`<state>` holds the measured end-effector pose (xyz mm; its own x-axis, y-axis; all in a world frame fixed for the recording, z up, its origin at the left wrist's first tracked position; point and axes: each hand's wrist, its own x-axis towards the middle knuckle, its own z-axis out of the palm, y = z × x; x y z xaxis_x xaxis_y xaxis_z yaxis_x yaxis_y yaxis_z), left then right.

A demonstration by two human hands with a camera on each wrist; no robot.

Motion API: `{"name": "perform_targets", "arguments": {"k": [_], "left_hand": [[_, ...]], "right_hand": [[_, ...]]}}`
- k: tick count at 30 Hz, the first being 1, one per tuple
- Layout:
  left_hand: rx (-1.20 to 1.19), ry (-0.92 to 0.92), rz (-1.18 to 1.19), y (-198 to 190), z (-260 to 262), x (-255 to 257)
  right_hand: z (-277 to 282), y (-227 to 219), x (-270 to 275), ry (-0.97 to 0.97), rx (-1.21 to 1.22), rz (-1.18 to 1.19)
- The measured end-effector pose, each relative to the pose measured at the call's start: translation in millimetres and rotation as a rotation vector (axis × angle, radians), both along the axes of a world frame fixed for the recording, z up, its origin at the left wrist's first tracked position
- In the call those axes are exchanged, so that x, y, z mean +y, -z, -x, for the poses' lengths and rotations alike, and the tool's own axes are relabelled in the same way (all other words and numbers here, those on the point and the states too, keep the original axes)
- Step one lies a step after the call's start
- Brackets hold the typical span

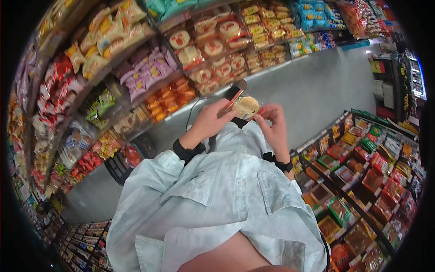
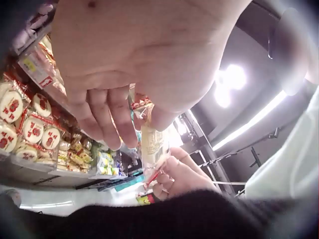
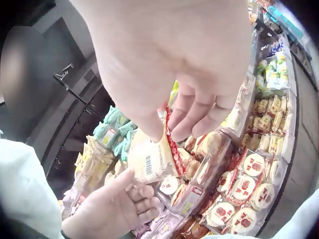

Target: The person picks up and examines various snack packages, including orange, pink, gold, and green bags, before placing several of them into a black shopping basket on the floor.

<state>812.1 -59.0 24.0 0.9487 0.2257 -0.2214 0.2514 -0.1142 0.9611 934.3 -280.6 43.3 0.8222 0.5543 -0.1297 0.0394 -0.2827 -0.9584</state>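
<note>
You have a clear packet (image 1: 247, 109) between your two hands, out in front of your body and tilted, with a round, pale pastry (image 1: 248, 104) showing through the wrapper. Your left hand (image 1: 210, 120) is at one side of it, its grip narrow and holding the packet between thumb and fingers. Your right hand (image 1: 273, 124) is at the other side, thumb and fingers pinching the wrapper along a red edge (image 3: 173, 144); that grip is narrow too. From your right wrist you can see a barcode (image 3: 148, 165) on the pale face of the packet.

You wear a black band on each wrist, the left one (image 1: 188, 152) and the right one (image 1: 278, 162), and a pale blue shirt (image 1: 226, 186). A thin black cable loops near your left hand.

Beyond your hands, a shelf carries rows of wrapped food: round white cakes with red marks (image 3: 245, 185), purple packets (image 1: 150, 75), orange packets (image 1: 170, 100) and, farther to the right, blue packets (image 1: 313, 17). To your right, a lower display (image 1: 362, 179) holds many red, green and yellow packs in rows. Grey floor (image 1: 317, 86) lies between the shelf and that display.
</note>
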Motion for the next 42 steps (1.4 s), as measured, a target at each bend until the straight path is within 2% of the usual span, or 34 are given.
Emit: {"name": "perform_targets", "arguments": {"k": [2,5,8,9,13,15,21,24,27,30,32,36,37,40,42], "left_hand": [[0.001,0.026,-0.003,-13,29,-10],[-0.011,0.047,-0.039,-15,61,-29],[-0.184,0.0,-0.127,-17,80,-43],[-0.201,-0.018,-0.032,-22,87,-46],[-0.276,-0.047,0.044,-36,107,-56],[-0.223,-0.076,0.055,-37,119,-65],[-0.151,-0.127,0.262,-36,148,-128],[0.012,-0.081,0.049,-48,161,-166],[0.005,-0.047,-0.139,-39,173,-207],[-0.015,0.023,-0.35,-37,192,-244],[0.055,0.084,-0.419,-43,208,-266],[0.171,0.163,-0.451,-45,236,-289],[0.174,0.175,-0.501,-40,243,-292],[0.126,0.156,-0.55,-36,266,-294],[0.117,0.078,-0.539,-43,278,-295]], "right_hand": [[26,-13,-8,0.045,0.04,-0.022],[38,-11,-26,-0.092,0.033,0.101],[47,-5,-28,-0.091,-0.034,-0.057],[50,-5,-26,-0.115,-0.118,-0.049],[61,-3,-29,-0.149,-0.23,-0.081],[70,-8,-39,-0.179,-0.322,-0.04],[107,-14,-112,-0.257,-0.346,0.025],[129,-4,-155,-0.214,-0.311,0.001],[155,26,-195,-0.172,-0.069,-0.073],[184,54,-239,-0.2,0.1,0.021],[206,61,-262,-0.203,0.148,0.053],[236,70,-279,-0.197,0.232,0.074],[239,70,-281,-0.249,0.205,0.109],[248,63,-274,-0.331,0.178,0.126],[250,52,-262,-0.361,0.166,0.148]]}}
